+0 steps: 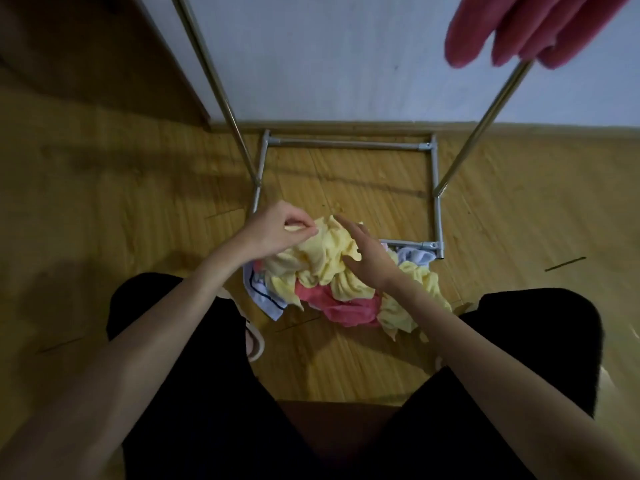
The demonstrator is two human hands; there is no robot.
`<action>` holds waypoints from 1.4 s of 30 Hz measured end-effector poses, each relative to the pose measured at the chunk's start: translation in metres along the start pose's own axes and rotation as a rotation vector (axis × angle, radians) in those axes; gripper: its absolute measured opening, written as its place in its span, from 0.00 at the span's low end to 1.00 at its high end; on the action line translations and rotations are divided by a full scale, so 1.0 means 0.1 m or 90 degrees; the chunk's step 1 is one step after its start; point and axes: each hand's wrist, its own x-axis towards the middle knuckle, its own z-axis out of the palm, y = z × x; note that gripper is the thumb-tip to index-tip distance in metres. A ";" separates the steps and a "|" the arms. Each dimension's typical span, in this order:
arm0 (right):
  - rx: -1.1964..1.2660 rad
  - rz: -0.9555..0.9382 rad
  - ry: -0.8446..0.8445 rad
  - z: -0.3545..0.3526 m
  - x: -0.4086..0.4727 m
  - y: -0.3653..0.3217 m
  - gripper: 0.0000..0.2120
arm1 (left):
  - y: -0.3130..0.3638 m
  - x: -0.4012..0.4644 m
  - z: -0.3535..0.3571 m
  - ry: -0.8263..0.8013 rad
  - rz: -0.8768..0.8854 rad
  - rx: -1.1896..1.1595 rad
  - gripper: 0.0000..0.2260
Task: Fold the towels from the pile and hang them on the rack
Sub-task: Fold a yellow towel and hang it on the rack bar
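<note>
A crumpled pale-yellow terry towel (325, 251) tops the pile of yellow, pink and white towels (343, 289) on the wooden plank floor (138, 209), at the silver metal tube rack's (437, 209) base. The left hand (280, 226) pinches its edge; the right hand (367, 254) rests on it, fingers relaxed. Folded pink towels (533, 29) hang on the rack.
</note>
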 end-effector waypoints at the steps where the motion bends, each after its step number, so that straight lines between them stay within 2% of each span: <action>1: 0.004 -0.025 -0.027 -0.11 -0.02 -0.07 0.37 | 0.11 -0.07 -0.07 -0.017 0.013 0.015 0.08; 5: -0.012 -0.076 -0.165 -0.42 -0.08 -0.38 0.34 | 0.51 -0.30 -0.32 -0.020 0.056 0.045 0.09; 8: -0.029 -0.123 -0.216 -0.48 -0.09 -0.53 0.29 | 0.74 -0.43 -0.52 0.029 0.072 0.068 0.08; 12: 0.021 -0.097 -0.210 -0.54 -0.26 -0.70 0.18 | 0.84 -0.61 -0.68 0.208 0.091 0.052 0.07; 17: 0.038 -0.024 -0.229 -0.73 -0.58 -0.84 0.10 | 0.76 -0.76 -0.72 0.462 0.033 -0.022 0.09; 19: 0.000 -0.018 -0.233 -0.80 -0.72 -0.90 0.07 | 0.73 -0.79 -0.72 0.521 0.021 -0.058 0.09; 21: -0.007 -0.036 -0.237 -0.88 -0.82 -0.97 0.05 | 0.74 -0.79 -0.71 0.535 0.022 -0.074 0.09; 24: 0.056 -0.056 -0.203 -0.99 -0.92 -1.19 0.11 | 0.78 -0.76 -0.68 0.493 0.056 -0.044 0.10; 27: 0.210 -0.076 -0.082 -1.13 -0.97 -1.55 0.10 | 0.86 -0.73 -0.64 0.441 0.088 -0.007 0.10; 30: 0.438 -0.009 0.027 -1.26 -0.94 -1.88 0.12 | 0.91 -0.71 -0.60 0.385 0.094 0.002 0.09; 32: 0.536 0.049 0.075 -1.34 -0.89 -2.05 0.14 | 0.90 -0.72 -0.56 0.312 0.082 -0.039 0.08; 34: 0.597 0.083 0.102 -1.39 -0.82 -2.20 0.13 | 0.92 -0.79 -0.53 0.232 0.077 -0.068 0.09; 37: 0.634 0.124 0.139 -1.39 -0.74 -2.35 0.12 | 0.98 -0.98 -0.49 0.147 0.130 -0.114 0.11; 40: 0.676 0.145 0.149 -1.37 -0.68 -2.42 0.08 | 0.95 -1.18 -0.43 0.070 0.157 -0.133 0.18; 42: 0.713 0.145 0.148 -1.35 -0.63 -2.45 0.12 | 0.91 -1.26 -0.39 0.035 0.154 -0.096 0.23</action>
